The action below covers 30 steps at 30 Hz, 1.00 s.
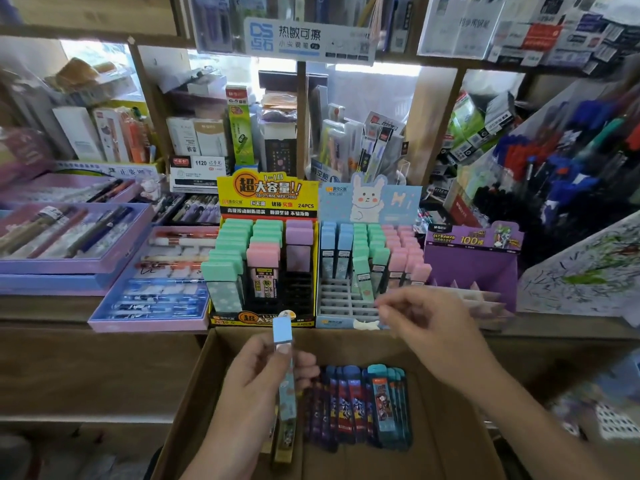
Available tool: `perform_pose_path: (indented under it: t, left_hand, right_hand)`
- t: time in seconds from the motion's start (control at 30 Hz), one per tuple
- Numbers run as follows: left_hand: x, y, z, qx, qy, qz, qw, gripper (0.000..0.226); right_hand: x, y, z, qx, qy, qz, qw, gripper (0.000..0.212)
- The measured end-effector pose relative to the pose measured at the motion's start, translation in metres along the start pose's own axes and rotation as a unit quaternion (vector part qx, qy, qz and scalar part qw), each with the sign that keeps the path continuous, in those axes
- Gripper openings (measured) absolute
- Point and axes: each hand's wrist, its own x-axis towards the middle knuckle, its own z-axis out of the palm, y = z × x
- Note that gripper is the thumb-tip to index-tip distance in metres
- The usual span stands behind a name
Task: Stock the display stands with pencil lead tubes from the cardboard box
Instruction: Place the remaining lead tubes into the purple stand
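Head: L hand [254, 377] holds blue tube [287, 393] upright, cap up.

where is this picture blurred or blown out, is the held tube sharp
Head view: white window glare behind the wooden shelves; edges bow and soften; right hand fingertips smeared by motion; the blue-capped plastic pencil lead tube in the left hand is fairly sharp.
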Motion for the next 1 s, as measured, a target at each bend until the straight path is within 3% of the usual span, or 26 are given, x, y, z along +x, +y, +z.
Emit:
perform_pose_path:
  t: [0.13, 0.23, 0.33, 0.47, 0.6, 0.77, 1.0]
  left_hand:
    - [0.001, 0.018, 0.003, 0.057, -0.017, 0.046, 0.997, 0.016]
    - [0.004, 0.033, 0.008, 0.127, -0.03, 0.093, 0.987, 0.017]
    - [0.011, 0.049, 0.013, 0.19, -0.054, 0.142, 0.97, 0.019]
    - [0.027, 0.07, 0.023, 0.245, -0.078, 0.205, 0.944, 0.017]
    - [0.051, 0.092, 0.036, 0.279, -0.074, 0.256, 0.923, 0.018]
    - [0.078, 0.109, 0.049, 0.303, -0.08, 0.271, 0.91, 0.016]
    - [0.108, 0.108, 0.058, 0.426, -0.034, 0.295, 0.854, 0.007]
  right_hand:
    - [-0.037, 0.036, 0.024, 0.036, -0.048, 0.118, 0.991, 0.02]
    - [-0.046, 0.062, 0.039, 0.019, -0.139, 0.21, 0.968, 0.011]
    - [-0.047, 0.079, 0.044, -0.02, -0.196, 0.251, 0.948, 0.011]
    - [-0.046, 0.085, 0.04, -0.038, -0.196, 0.255, 0.946, 0.001]
    - [-0.048, 0.089, 0.04, -0.039, -0.191, 0.263, 0.945, 0.003]
    - [-0.048, 0.092, 0.041, -0.03, -0.194, 0.262, 0.945, 0.007]
    - [-0.05, 0.094, 0.04, -0.032, -0.182, 0.247, 0.951, 0.013]
